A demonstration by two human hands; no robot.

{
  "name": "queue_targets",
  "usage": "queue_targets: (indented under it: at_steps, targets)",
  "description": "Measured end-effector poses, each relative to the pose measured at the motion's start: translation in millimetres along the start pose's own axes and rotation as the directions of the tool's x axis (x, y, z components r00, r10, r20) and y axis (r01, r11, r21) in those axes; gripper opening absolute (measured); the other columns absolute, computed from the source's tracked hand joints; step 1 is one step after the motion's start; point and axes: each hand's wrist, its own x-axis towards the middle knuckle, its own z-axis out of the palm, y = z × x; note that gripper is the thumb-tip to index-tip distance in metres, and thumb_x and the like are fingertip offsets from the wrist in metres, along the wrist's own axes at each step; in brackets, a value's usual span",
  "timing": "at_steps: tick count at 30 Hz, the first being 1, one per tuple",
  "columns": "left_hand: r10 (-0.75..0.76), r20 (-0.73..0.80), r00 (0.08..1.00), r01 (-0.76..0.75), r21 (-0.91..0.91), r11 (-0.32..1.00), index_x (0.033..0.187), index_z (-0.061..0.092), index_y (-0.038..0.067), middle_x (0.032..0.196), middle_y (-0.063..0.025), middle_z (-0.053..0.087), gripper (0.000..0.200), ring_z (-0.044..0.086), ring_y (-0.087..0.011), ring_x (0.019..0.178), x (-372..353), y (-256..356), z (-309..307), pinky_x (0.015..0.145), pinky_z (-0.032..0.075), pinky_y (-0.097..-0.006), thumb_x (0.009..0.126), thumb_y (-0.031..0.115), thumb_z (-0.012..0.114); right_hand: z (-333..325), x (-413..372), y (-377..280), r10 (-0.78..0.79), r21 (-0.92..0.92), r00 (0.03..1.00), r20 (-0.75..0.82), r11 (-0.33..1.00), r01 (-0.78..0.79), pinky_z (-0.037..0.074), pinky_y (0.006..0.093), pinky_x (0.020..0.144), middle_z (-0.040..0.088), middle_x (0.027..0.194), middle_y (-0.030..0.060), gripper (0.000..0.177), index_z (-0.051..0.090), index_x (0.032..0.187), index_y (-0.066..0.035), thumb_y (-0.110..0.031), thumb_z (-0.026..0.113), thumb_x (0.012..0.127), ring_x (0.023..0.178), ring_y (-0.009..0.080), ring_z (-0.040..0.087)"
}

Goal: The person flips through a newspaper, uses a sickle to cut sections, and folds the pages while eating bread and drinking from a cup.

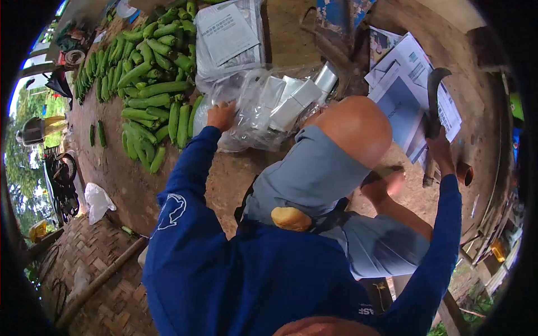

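Note:
My left hand (pixel 222 116) is closed at the near left edge of a clear plastic bag (pixel 246 112), its fingers curled onto the film. Inside or under this plastic are several silvery-white flat packs (pixel 294 103). My right hand (pixel 440 150) grips a sickle (pixel 434 92) by its handle, with the curved blade pointing up and away. Beneath the blade lie printed paper sheets (pixel 406 103). Left of my left hand, a large heap of long green vegetables like cucumbers (pixel 162 89) covers the brown surface.
A plastic-wrapped stack with a printed sheet (pixel 230 33) lies at the back. Two green vegetables (pixel 101 133) lie apart on the left, with a white plastic bag (pixel 99 201) nearer me. My bent knee (pixel 358 126) rises between my hands. A tan rounded object (pixel 291 218) rests on my lap.

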Motion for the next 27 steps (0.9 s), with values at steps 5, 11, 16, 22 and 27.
queue_targets:
  at_steps: [5, 11, 16, 22, 27]
  targets:
    - [-0.02, -0.161, 0.987, 0.003, -0.105, 0.995, 0.146, 0.047, 0.023, 0.13, -0.0128, 0.061, 0.057, 0.065, -0.0432, 0.109, -21, 7, 14, 0.087, 0.052, -0.0574, 0.091, 0.024, 0.062, -9, -9, -14, -0.001, -0.025, 1.0, -0.016, 1.0, 0.0, 0.046, 0.0494, 0.107, 0.054, 0.14, 0.0357, 0.092, 0.02, 0.159, 0.001, -0.028, 0.072, 0.089, 0.129, 0.0479, 0.055]
    - [-0.038, -0.083, 0.996, 0.022, -0.183, 0.983, 0.133, 0.061, 0.02, 0.113, -0.0181, 0.069, 0.043, 0.068, -0.0413, 0.106, -17, 9, -3, 0.09, 0.053, -0.0537, 0.091, 0.027, 0.061, 5, 3, 9, -0.141, -0.013, 0.987, -0.079, 0.99, 0.14, 0.048, 0.0511, 0.103, 0.055, 0.136, 0.0367, 0.091, 0.023, 0.157, 0.002, -0.033, 0.072, 0.088, 0.123, 0.0499, 0.058]
    - [0.032, -0.44, 0.898, -0.171, -0.28, 0.945, 0.111, 0.067, 0.009, 0.103, -0.0205, 0.07, 0.027, 0.068, -0.0412, 0.101, 14, -43, 46, 0.084, 0.055, -0.0502, 0.091, 0.026, 0.06, -33, -26, -55, -0.02, 0.075, 0.995, 0.095, 0.997, 0.013, 0.048, 0.0472, 0.104, 0.053, 0.139, 0.0351, 0.075, 0.034, 0.153, -0.003, -0.029, 0.068, 0.091, 0.125, 0.0458, 0.057]
    - [0.045, -0.584, 0.81, -0.201, -0.206, 0.958, 0.129, 0.062, 0.007, 0.131, -0.0243, 0.062, 0.044, 0.064, -0.0409, 0.114, 0, 22, -56, 0.095, 0.052, -0.0473, 0.088, 0.02, 0.072, -17, -23, -33, -0.054, -0.026, 0.996, -0.067, 0.998, 0.052, 0.052, 0.0568, 0.093, 0.065, 0.115, 0.0358, 0.076, 0.035, 0.144, 0.003, -0.023, 0.074, 0.083, 0.11, 0.0516, 0.063]
    - [0.22, -0.676, 0.704, -0.521, -0.28, 0.807, 0.136, 0.059, 0.009, 0.135, -0.0189, 0.061, 0.047, 0.059, -0.0387, 0.123, 11, 123, -133, 0.102, 0.048, -0.0459, 0.09, 0.016, 0.07, -32, -31, -43, -0.008, 0.019, 1.0, 0.011, 1.0, 0.007, 0.05, 0.0528, 0.1, 0.06, 0.127, 0.0368, 0.087, 0.029, 0.151, 0.003, -0.025, 0.073, 0.082, 0.118, 0.0495, 0.061]
